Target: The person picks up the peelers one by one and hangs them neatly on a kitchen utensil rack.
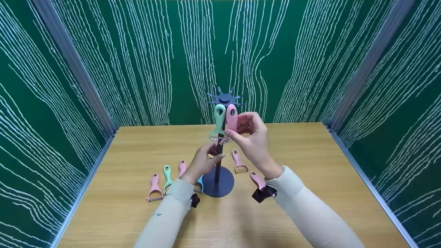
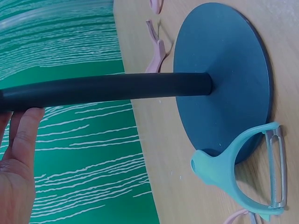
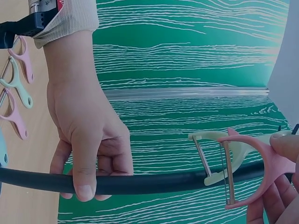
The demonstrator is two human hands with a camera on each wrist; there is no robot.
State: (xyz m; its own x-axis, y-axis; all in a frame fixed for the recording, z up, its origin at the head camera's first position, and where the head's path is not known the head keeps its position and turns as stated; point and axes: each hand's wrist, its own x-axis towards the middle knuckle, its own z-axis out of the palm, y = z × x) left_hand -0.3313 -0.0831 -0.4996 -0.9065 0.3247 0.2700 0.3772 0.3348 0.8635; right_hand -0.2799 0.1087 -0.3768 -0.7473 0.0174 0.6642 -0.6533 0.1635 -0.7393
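Observation:
A black stand rises from a round base (image 1: 225, 187) to a slotted top ring (image 1: 224, 100). My left hand (image 1: 202, 161) grips its pole (image 2: 140, 85) partway up, thumb and fingers round it in the right wrist view. With thumb and fingers, my right hand (image 1: 254, 141) pinches a pink peeler (image 1: 232, 119) by its handle, blade end down, just under the ring. Beside it a light green peeler (image 1: 219, 119) hangs from the ring, handle up. In the right wrist view the pink peeler's blade frame overlaps the green one's.
On the wooden table (image 1: 296, 151), left of the base, lie pink (image 1: 155, 182), green (image 1: 167, 174) and blue (image 2: 212, 170) peelers. More pink peelers (image 1: 236, 157) lie to the right, one partly behind my right wrist. Green walls with white lines enclose the table.

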